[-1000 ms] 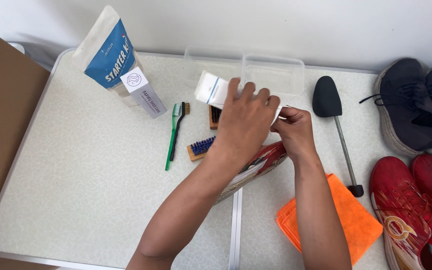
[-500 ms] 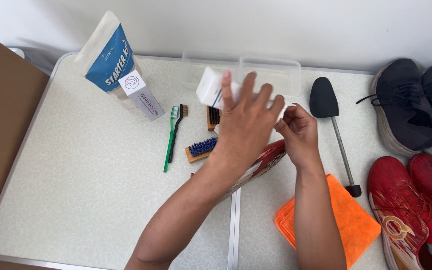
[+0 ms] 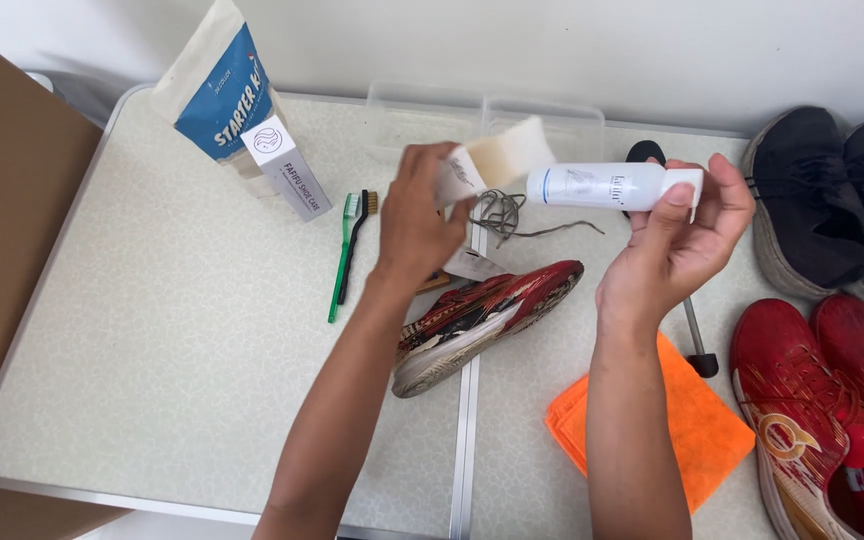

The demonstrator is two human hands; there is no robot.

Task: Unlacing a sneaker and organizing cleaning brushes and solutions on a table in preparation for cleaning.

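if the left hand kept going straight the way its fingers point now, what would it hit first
Probably the clear plastic container at the table's far edge. The left hand, holding a pale sponge block, points up and away toward it. Depth is unclear, so it might pass above.

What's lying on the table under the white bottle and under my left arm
Under the white bottle lie loose grey laces and part of a black shoe tree. The left hand and forearm cover part of a red shoe and a brush, mostly hidden.
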